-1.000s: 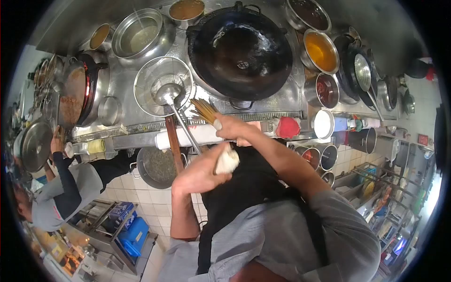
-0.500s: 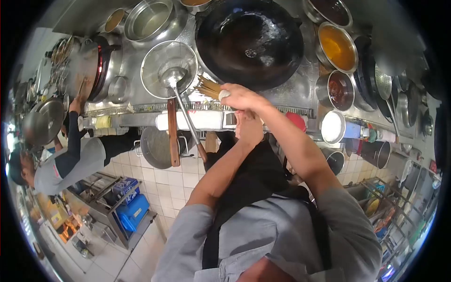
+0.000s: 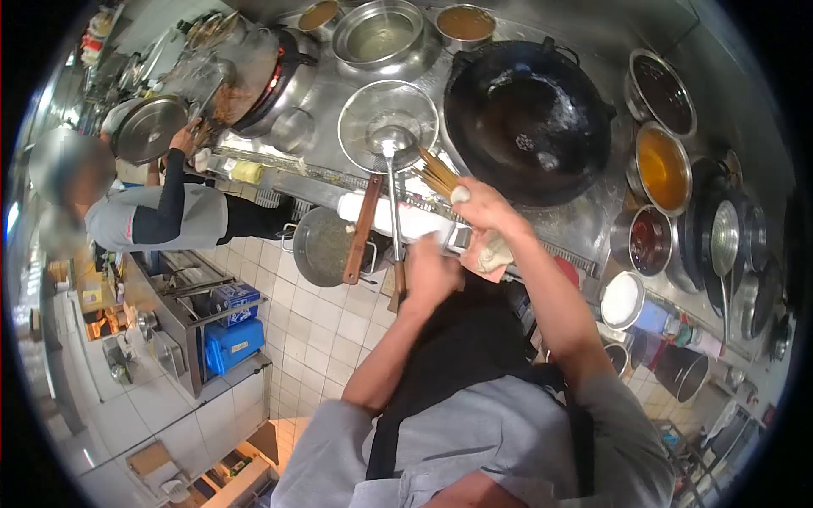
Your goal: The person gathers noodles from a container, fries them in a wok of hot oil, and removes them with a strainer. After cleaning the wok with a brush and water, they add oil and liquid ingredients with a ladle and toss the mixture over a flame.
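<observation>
My right hand [image 3: 487, 207] is closed around a bundle of thin wooden sticks [image 3: 437, 176], whose tips point toward the mesh strainer [image 3: 351, 127]. A pale crumpled cloth [image 3: 491, 256] hangs just below that hand. My left hand [image 3: 432, 273], smeared by motion, is beside the long handle of a metal ladle [image 3: 392, 142]; its grip is unclear. The ladle's bowl rests in the strainer, and the strainer's wooden handle [image 3: 364, 229] sticks out over the counter's front edge. A large black wok [image 3: 529, 127] lies beyond my right hand.
Bowls of dark liquid [image 3: 663, 93], orange liquid [image 3: 663, 169] and red sauce [image 3: 649, 240] stand at the right. A white-filled container [image 3: 622, 300] sits nearer. At the left, a co-worker [image 3: 161, 216] stands by a steaming wok [image 3: 254, 80]. A pot [image 3: 326, 245] is below the counter edge.
The view has turned, so the counter now slants. My left hand has parted from my right hand and moved left toward the ladle handle. The pale cloth shows more fully below my right hand.
</observation>
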Demonstrator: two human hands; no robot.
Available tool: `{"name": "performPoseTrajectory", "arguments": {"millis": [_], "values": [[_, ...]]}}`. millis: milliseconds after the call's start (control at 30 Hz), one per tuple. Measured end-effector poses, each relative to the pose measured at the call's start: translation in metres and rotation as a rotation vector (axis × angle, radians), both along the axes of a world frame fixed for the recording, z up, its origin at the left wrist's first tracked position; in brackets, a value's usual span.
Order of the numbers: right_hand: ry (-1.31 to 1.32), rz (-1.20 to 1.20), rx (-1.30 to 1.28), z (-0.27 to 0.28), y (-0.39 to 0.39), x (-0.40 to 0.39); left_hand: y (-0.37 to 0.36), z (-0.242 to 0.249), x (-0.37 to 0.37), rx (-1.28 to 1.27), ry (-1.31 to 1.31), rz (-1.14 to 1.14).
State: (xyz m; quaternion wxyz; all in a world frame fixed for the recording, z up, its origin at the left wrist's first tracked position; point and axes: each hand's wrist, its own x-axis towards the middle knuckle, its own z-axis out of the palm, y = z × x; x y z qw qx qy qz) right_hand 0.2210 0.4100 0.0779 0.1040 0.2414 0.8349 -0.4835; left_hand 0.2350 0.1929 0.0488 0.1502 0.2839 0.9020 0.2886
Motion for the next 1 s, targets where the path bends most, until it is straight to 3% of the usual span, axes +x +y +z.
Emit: {"name": "performPoseTrajectory", "arguments": {"millis": [67, 133, 167, 233, 300, 433, 533, 633, 667, 700, 767, 867, 967, 1000], "values": [[-0.118, 0.050, 0.089, 0.004, -0.006, -0.004, -0.068, -0.013, -0.040, 0.047, 0.301, 0.278], [-0.224, 0.078, 0.156, 0.014, -0.014, -0.010, -0.138, -0.045, -0.091, -0.083, 0.306, 0.525], [-0.226, 0.094, 0.131, 0.012, -0.016, -0.015, -0.165, -0.061, -0.115, -0.106, 0.007, 0.658], [-0.236, 0.123, 0.078, 0.004, -0.020, -0.020, -0.193, -0.081, -0.141, 0.380, -0.942, 0.774], [-0.153, 0.059, 0.107, 0.004, -0.028, -0.021, -0.192, -0.087, -0.145, 0.553, -1.487, 0.711], [-0.168, 0.068, 0.261, 0.004, -0.049, -0.031, -0.158, -0.066, -0.142, 0.836, -2.058, 0.361], [-0.216, 0.030, 0.182, 0.019, -0.051, -0.045, -0.161, -0.070, -0.166, 0.820, -1.971, 0.291], [-0.263, -0.063, 0.286, 0.019, -0.069, -0.059, -0.166, -0.067, -0.203, 0.539, -1.631, 0.230], [-0.302, -0.062, 0.339, -0.001, -0.076, -0.065, -0.155, -0.016, -0.209, 0.506, -1.584, 0.379], [-0.343, -0.059, 0.393, -0.003, -0.084, -0.070, -0.156, -0.019, -0.217, 0.478, -1.507, 0.325], [-0.274, -0.008, 0.305, -0.002, -0.085, -0.072, -0.158, -0.024, -0.229, 0.421, -1.350, 0.212], [-0.223, -0.053, 0.179, 0.041, -0.082, -0.073, -0.164, 0.006, -0.238, 0.460, -1.373, 0.236], [-0.312, -0.191, 0.430, -0.011, -0.082, -0.056, -0.178, 0.035, -0.242, 0.414, -1.224, 0.223], [-0.304, -0.173, 0.373, -0.019, -0.083, -0.052, -0.182, 0.045, -0.243, 0.391, -1.156, 0.223]]}}
